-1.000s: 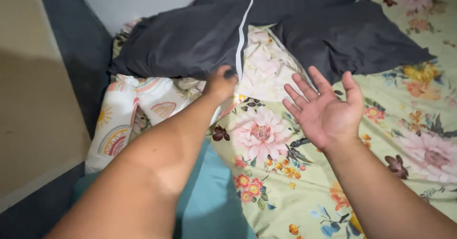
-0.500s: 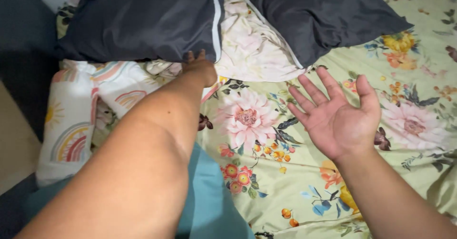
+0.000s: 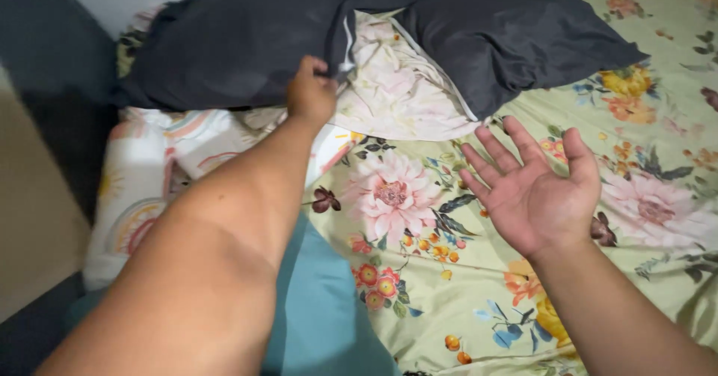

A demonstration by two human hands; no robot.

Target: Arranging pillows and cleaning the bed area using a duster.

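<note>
**Left hand pinches the dark pillowcase; right hand open above the floral sheet**

Your left hand is closed on the lower edge of the dark grey pillowcase, fingers curled around the fabric just beside its white piping stripe. The gathered cloth bunches at your knuckles, and the pillowcase spreads away from the grip toward 10 o'clock, lying across the head of the bed.

Your right hand holds nothing. Its palm faces up, the fingers are spread wide, and it hangs over the floral bedsheet well apart from the left hand, at about 4 o'clock from it.

Just beyond the grip, toward 2 o'clock, a pale floral pillow shows between the pillowcase you hold and a second dark grey pillow, which lies partly over it. Toward 8 o'clock from the left hand, under your forearm, a white pillow with a rainbow print rests at the left side of the bed. A teal cloth lies at 6 o'clock, its edge meeting the green floral bedsheet, which is printed with large pink blooms and covers the right side of the bed. A dark grey bed frame runs along the far left.
</note>
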